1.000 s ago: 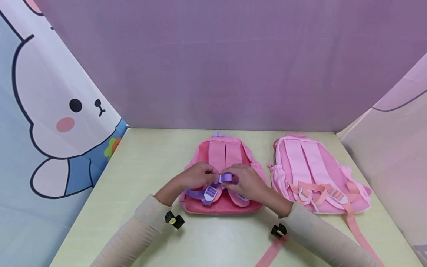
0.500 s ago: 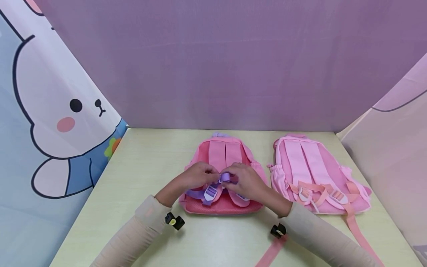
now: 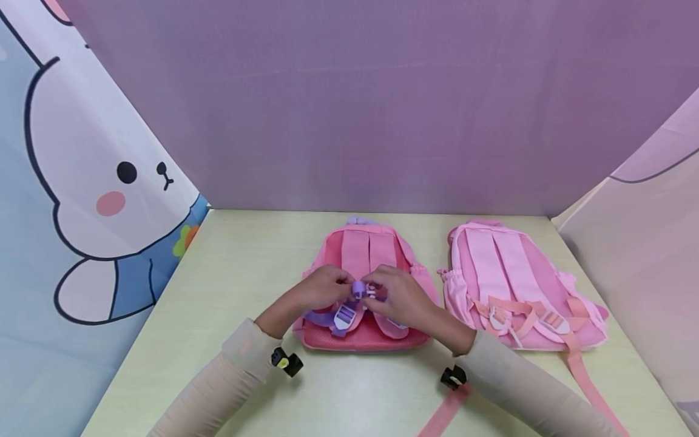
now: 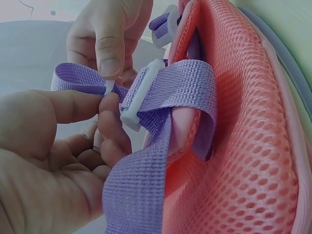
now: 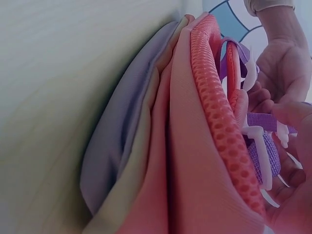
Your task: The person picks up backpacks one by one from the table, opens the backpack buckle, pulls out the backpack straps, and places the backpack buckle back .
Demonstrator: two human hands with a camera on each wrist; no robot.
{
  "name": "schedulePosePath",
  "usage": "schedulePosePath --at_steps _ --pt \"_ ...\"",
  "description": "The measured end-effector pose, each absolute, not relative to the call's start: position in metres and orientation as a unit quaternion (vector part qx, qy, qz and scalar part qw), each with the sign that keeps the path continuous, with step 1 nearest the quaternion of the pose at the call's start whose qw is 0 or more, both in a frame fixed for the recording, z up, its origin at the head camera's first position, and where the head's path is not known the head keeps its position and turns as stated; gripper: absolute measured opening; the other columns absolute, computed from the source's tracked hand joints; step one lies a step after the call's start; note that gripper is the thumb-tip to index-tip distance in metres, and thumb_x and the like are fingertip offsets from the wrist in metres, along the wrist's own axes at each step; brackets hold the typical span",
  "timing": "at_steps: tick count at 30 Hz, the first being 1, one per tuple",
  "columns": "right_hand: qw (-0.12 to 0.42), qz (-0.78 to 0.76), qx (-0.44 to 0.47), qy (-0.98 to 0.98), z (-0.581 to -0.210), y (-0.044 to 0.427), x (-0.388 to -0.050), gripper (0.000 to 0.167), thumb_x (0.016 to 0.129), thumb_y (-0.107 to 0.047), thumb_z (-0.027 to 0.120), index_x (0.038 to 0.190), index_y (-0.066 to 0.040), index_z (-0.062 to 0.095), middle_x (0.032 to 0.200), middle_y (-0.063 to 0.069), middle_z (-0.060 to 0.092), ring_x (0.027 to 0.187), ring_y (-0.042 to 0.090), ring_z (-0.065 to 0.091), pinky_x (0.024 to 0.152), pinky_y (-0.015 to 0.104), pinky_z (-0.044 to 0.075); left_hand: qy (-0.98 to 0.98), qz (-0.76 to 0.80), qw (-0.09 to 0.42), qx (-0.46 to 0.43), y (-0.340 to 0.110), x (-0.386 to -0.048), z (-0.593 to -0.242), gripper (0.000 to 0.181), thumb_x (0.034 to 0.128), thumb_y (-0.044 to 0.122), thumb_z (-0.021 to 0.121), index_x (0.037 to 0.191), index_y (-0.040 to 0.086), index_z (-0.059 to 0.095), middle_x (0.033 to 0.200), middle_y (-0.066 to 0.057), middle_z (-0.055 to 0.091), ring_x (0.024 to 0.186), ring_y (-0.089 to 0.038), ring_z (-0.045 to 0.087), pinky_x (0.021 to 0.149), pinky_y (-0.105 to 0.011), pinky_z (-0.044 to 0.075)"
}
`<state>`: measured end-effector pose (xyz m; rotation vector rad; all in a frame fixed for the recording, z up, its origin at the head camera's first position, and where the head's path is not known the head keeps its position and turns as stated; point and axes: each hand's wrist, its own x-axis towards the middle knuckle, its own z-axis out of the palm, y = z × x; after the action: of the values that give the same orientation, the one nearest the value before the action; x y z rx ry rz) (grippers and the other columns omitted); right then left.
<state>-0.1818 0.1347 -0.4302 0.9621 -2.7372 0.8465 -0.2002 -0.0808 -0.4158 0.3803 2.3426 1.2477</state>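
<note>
A coral-pink backpack [image 3: 356, 249] lies on the table, its straps facing up. Over its middle, my left hand [image 3: 326, 286] pinches a looped purple webbing strap [image 3: 358, 289]. Close beside it, my right hand [image 3: 403, 295] pinches a small white plastic buckle [image 3: 371, 291] threaded on that strap. In the left wrist view, the right thumb [image 4: 110, 66] presses on the white buckle [image 4: 109, 87], near the left fingertips. A larger white strap adjuster [image 3: 344, 316] hangs below the left hand with purple webbing through it. The right wrist view partly hides the fingers behind the bag's edge.
A second, lighter pink backpack [image 3: 502, 267] lies at the right with orange-pink straps. One of its straps [image 3: 587, 376] trails off the front edge. Another pink strap [image 3: 445, 413] lies under the right wrist. A purple wall [image 3: 382, 109] stands behind the table.
The purple strap loop has shifted left, from the right fingers toward the left fingertips. The small white buckle now shows by the right fingers. Both arms have barely moved.
</note>
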Motion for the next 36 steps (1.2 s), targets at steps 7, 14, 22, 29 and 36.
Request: schedulePosePath --at_steps 7,14,22,29,36 --pt "0.044 0.28 0.305 -0.909 -0.4301 0.1339 -0.1815 0.032 0.086 -0.026 0.082 0.114 -0.015 0.073 0.093 -0.005 0.065 0.08 0.006 0.054 0.069 0.02 0.049 0.847 0.458 0.236 0.133 -0.0815 -0.202 -0.4167 0.015 0.0985 0.014 0.059 0.099 0.01 0.073 0.074 -0.006 0.061 0.061 -0.018 0.054 0.056 -0.026 0.042" --pt "0.038 0.272 0.298 -0.914 -0.4307 0.1334 -0.1819 0.03 0.086 -0.027 0.082 0.112 -0.013 0.073 0.093 -0.005 0.067 0.08 0.007 0.055 0.07 0.021 0.049 0.845 0.457 0.24 0.14 -0.0817 -0.2046 -0.4183 0.016 0.0984 0.012 0.058 0.1 0.009 0.073 0.071 -0.008 0.06 0.061 -0.018 0.054 0.056 -0.026 0.041" --pt "0.035 0.267 0.293 -0.917 -0.4316 0.1331 -0.1819 0.027 0.087 -0.026 0.081 0.109 -0.012 0.074 0.093 -0.004 0.068 0.081 0.008 0.056 0.072 0.022 0.05 0.841 0.461 0.244 0.142 -0.081 -0.2044 -0.4183 0.017 0.0978 0.008 0.057 0.1 0.007 0.074 0.07 -0.006 0.057 0.061 -0.016 0.052 0.056 -0.026 0.041" --pt "0.036 0.266 0.291 -0.918 -0.4333 0.1332 -0.1832 0.026 0.086 -0.026 0.081 0.107 -0.012 0.073 0.091 -0.004 0.067 0.081 0.008 0.054 0.072 0.023 0.049 0.838 0.465 0.246 0.143 -0.0808 -0.2038 -0.4172 0.018 0.0978 0.007 0.055 0.101 0.005 0.074 0.07 -0.006 0.057 0.06 -0.016 0.052 0.056 -0.026 0.041" --pt "0.041 0.268 0.289 -0.918 -0.4366 0.133 -0.1842 0.025 0.085 -0.024 0.081 0.106 -0.012 0.073 0.091 -0.004 0.067 0.082 0.009 0.054 0.073 0.024 0.049 0.834 0.473 0.248 0.14 -0.081 -0.2031 -0.4178 0.018 0.0972 0.006 0.056 0.101 0.005 0.073 0.069 -0.006 0.056 0.061 -0.016 0.05 0.055 -0.026 0.04"
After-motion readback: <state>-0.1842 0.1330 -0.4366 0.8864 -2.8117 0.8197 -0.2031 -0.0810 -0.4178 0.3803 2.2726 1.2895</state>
